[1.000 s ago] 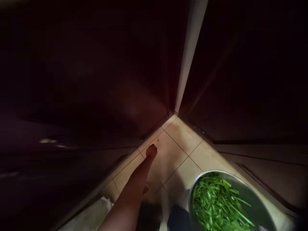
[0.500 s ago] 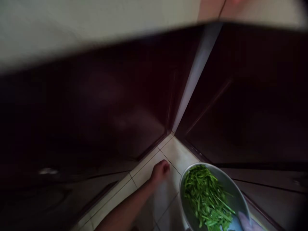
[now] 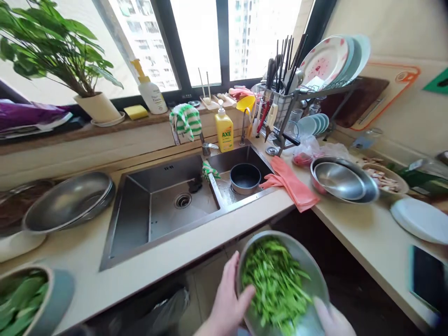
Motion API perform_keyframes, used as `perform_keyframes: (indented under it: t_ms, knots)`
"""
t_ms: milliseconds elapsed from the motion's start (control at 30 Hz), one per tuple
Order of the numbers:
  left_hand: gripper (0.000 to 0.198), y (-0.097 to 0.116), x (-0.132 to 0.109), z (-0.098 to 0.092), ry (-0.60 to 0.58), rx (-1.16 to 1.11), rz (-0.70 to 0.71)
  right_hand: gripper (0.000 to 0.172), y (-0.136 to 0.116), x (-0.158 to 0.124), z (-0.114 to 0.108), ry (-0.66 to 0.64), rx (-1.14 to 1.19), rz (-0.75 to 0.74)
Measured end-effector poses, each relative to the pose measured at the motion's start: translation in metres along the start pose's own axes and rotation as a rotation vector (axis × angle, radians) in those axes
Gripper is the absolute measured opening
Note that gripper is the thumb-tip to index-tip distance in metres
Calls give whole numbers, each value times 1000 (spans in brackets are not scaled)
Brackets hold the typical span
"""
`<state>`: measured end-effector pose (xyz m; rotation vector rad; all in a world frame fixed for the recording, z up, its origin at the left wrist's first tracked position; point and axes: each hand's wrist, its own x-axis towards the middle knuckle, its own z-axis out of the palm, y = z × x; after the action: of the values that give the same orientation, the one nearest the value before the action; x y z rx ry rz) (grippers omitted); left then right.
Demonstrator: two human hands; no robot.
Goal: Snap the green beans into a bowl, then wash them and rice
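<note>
Together, the left hand (image 3: pixel 227 303) and right hand (image 3: pixel 331 321) grasp a steel bowl (image 3: pixel 301 252) from 2 sides, its heap of chopped green vegetables (image 3: pixel 276 284) lying between them. Farther out, the bowl sits just before the counter (image 3: pixel 175 247), below a stainless double sink (image 3: pixel 140 205) holding a small dark pot (image 3: pixel 245 178).

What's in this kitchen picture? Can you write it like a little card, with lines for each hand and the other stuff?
Left hand: holding the side of the metal bowl
Right hand: fingers on the lower rim of the bowl
In the bowl: chopped green vegetables
Sink: steel double sink with a dark pot in the right side
Beside the sink: pink rubber gloves
Behind the sink: yellow dish soap bottle and dish rack
</note>
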<state>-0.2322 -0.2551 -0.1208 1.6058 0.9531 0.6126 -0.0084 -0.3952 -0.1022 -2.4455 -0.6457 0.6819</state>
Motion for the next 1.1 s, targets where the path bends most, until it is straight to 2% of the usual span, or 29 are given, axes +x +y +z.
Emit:
perform_keyframes:
  t_ms: [67, 100, 167, 200, 300, 433, 533, 700, 800, 867, 933, 1033, 1100]
  knots:
    - [62, 39, -4, -37, -63, -317, -313, 45, -45, -14, -3, -161, 103, -29]
    - [59, 52, -2, -51, -63, -446, -435, 46, -65, -16, -1, -188, 150, -63]
    - [56, 66, 6, -74, -16, -595, -589, 43, -104, -11, 8, -183, 182, -130]
    - [53, 68, 11, -84, 44, -617, -636, 42, -122, -6, 14, -189, 192, -157]
    - [38, 67, 20, -115, 234, -628, -678, 39, -173, 8, 33, -242, 216, -231]
    - [23, 62, 12, -152, 456, -638, -580, 37, -223, 9, 57, -316, 176, -333]
    - [17, 49, 5, -167, 524, -639, -579, 39, -234, 5, 73, -373, 155, -319]
    - [16, 27, 2, -169, 457, -663, -645, 37, -214, -6, 87, -389, 187, -236]
    - [24, 29, -8, -161, 450, -726, -558, 39, -204, -18, 87, -349, 180, -208]
    - [30, 35, -17, -157, 437, -786, -505, 40, -206, -24, 86, -319, 181, -219]
    - [28, 39, -21, -156, 402, -813, -540, 40, -215, -28, 88, -322, 192, -247]
    - [14, 38, -15, -165, 393, -797, -603, 40, -230, -31, 89, -414, 249, -252]
    - [12, 38, -4, -173, 411, -790, -604, 42, -237, -31, 86, -509, 322, -214]
